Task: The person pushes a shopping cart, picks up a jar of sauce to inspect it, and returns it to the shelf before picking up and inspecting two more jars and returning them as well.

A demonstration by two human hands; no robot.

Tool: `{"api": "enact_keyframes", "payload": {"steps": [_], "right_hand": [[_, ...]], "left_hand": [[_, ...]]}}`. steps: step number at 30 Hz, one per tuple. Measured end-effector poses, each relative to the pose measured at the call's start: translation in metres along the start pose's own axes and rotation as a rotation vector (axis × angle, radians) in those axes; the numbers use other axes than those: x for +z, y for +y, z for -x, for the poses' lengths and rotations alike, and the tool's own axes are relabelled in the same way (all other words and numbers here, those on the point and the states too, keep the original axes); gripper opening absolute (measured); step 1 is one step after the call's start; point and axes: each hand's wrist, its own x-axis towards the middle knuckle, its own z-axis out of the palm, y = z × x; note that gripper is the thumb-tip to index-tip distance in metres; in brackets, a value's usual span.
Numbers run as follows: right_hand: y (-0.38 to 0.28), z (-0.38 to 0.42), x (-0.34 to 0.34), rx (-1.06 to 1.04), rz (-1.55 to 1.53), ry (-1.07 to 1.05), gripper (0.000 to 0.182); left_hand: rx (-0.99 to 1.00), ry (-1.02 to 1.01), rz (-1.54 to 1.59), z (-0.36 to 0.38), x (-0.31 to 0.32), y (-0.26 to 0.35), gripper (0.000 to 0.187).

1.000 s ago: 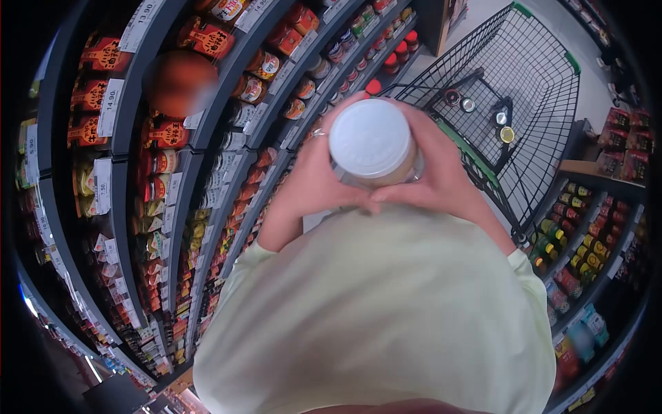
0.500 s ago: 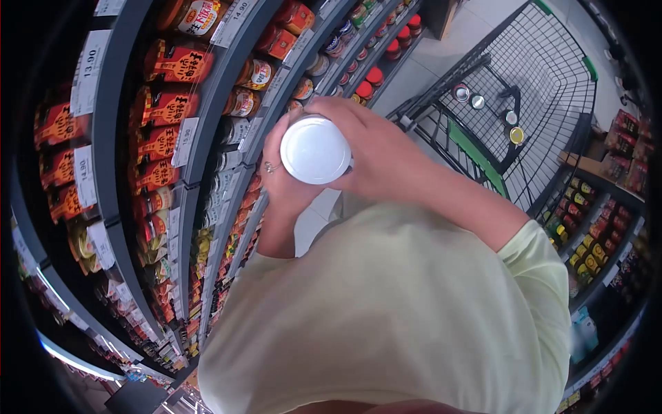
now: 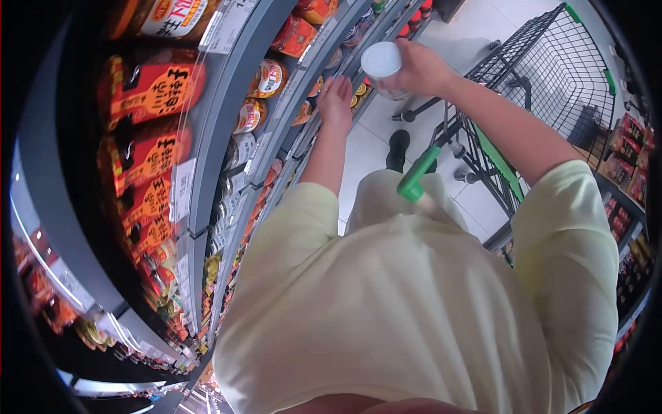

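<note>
My right hand [image 3: 422, 67] is wrapped round the side of a clear jar [image 3: 394, 88] with a white lid [image 3: 381, 60], out in front of me beside the shelving. My left hand [image 3: 336, 100] is apart from the jar, close to the shelf edge, with its fingers loosely stretched and nothing seen in them. Nearest to that hand on the shelf are jars with white and red labels [image 3: 269, 77]. The contents of the held jar are too blurred to make out.
A shopping cart [image 3: 545, 62] with a green handle [image 3: 418, 174] stands to my right. Shelves [image 3: 219, 90] of jars in orange-red wrappers [image 3: 155, 86] run along my left. More packed goods [image 3: 627, 148] are stacked at the far right. A dark shoe [image 3: 398, 148] is on the tiled floor [image 3: 369, 141].
Both hands were round the jar; my left hand has let go and moved apart. My right hand has carried the jar forward and right. The view has shifted, and the cart handle now shows.
</note>
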Motion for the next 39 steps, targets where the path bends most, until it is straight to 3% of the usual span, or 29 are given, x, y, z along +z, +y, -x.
{"api": "enact_keyframes", "payload": {"steps": [3, 6, 9, 14, 16, 19, 23, 26, 28, 29, 31, 33, 35, 39], "right_hand": [[0.005, -0.019, 0.015, 0.052, -0.029, -0.022, 0.082], [0.011, -0.035, 0.033, 0.043, -0.009, -0.027, 0.084], [0.017, -0.048, 0.046, 0.022, -0.072, -0.034, 0.084], [0.031, -0.068, 0.070, -0.048, -0.072, 0.069, 0.079], [0.032, -0.074, 0.076, -0.101, -0.060, 0.131, 0.080], [0.027, -0.076, 0.084, -0.003, -0.037, 0.100, 0.084], [0.011, -0.073, 0.089, -0.033, -0.045, 0.105, 0.080], [0.002, -0.072, 0.099, -0.069, -0.028, 0.201, 0.079], [-0.005, -0.077, 0.102, -0.083, -0.013, 0.184, 0.077], [-0.008, -0.080, 0.103, -0.105, 0.013, 0.163, 0.075], [-0.006, -0.087, 0.117, -0.124, -0.009, 0.205, 0.071], [-0.006, -0.091, 0.125, -0.149, -0.027, 0.236, 0.067], [-0.007, -0.095, 0.124, -0.156, 0.040, 0.131, 0.062], [0.004, -0.096, 0.133, -0.200, 0.039, 0.151, 0.058]], "left_hand": [[0.017, 0.074, 0.178, -0.033, 0.016, -0.006, 0.040], [-0.026, -0.009, 0.263, -0.071, 0.007, -0.010, 0.031], [-0.096, -0.006, 0.236, -0.086, 0.001, -0.013, 0.025], [-0.007, -0.152, 0.120, -0.118, -0.010, -0.010, 0.030], [0.130, -0.221, 0.040, -0.102, 0.011, 0.004, 0.036], [0.093, -0.202, 0.045, -0.092, 0.005, 0.002, 0.038], [0.064, -0.195, 0.057, -0.069, 0.011, 0.005, 0.041], [0.044, -0.064, 0.031, -0.007, 0.021, 0.010, 0.050], [-0.156, 0.193, 0.072, 0.005, 0.021, 0.010, 0.055], [-0.157, 0.192, 0.060, 0.005, 0.025, 0.011, 0.055], [0.033, 0.054, -0.020, 0.004, 0.030, 0.011, 0.048], [0.041, 0.065, -0.026, -0.005, 0.030, 0.009, 0.049], [0.058, 0.076, -0.027, -0.009, 0.028, 0.008, 0.050], [0.086, -0.045, -0.093, -0.021, 0.021, 0.002, 0.050]]}}
